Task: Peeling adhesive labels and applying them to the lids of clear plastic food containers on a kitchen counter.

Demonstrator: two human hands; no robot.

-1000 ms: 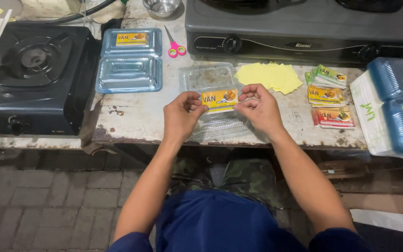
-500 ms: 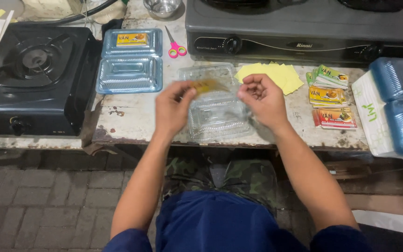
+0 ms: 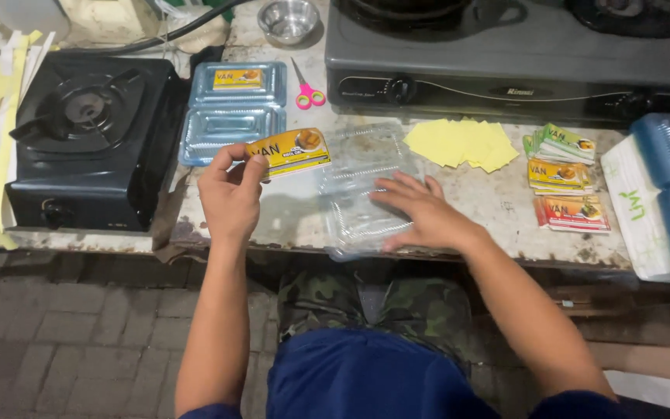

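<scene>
now left grip (image 3: 230, 190) pinches yellow label (image 3: 288, 151), right hand (image 3: 420, 213) flat on clear box (image 3: 362, 186).

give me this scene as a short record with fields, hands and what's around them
left hand: left hand pinches a yellow printed label card, lifted off the table
right hand: right hand lies flat on an open clear plastic clamshell box
surface: worn grey table
left of box: blue-tinted plastic clamshell box with a label inside, black single-burner gas stove
behind: pink-handled scissors, grey double-burner stove, small steel bowl
right of box: yellow paper squares, stacks of printed labels
</scene>
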